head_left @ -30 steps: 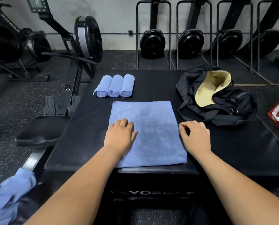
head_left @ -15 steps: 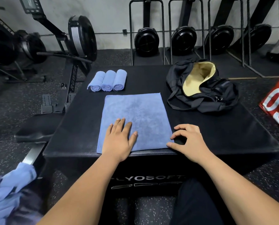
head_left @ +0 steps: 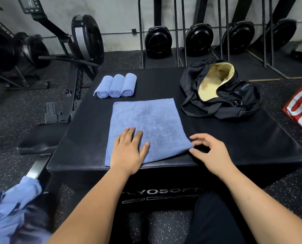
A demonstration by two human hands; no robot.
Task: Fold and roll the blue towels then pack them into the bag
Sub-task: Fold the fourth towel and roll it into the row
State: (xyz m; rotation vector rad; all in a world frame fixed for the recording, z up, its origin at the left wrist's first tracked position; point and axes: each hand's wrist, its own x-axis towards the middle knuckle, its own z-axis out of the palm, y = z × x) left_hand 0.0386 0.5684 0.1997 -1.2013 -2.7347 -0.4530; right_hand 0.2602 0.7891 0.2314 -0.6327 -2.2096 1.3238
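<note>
A folded blue towel (head_left: 146,124) lies flat on the black foam box (head_left: 234,138). My left hand (head_left: 129,150) presses flat on the towel's near left part, fingers straight. My right hand (head_left: 210,152) pinches the towel's near right corner, which is lifted slightly off the box. Three rolled blue towels (head_left: 115,85) lie side by side at the box's far left. The black bag (head_left: 222,95) lies open at the far right and shows its yellow lining.
A heap of loose blue towels (head_left: 11,213) sits at the lower left beside the box. A rowing machine (head_left: 79,55) stands to the left, more machines stand along the back wall, and a red numbered box (head_left: 301,110) is at the right.
My right hand slid down the towel's right edge to its near corner and now pinches and lifts it. My left hand moved nearer along the towel. The camera pulled back.
</note>
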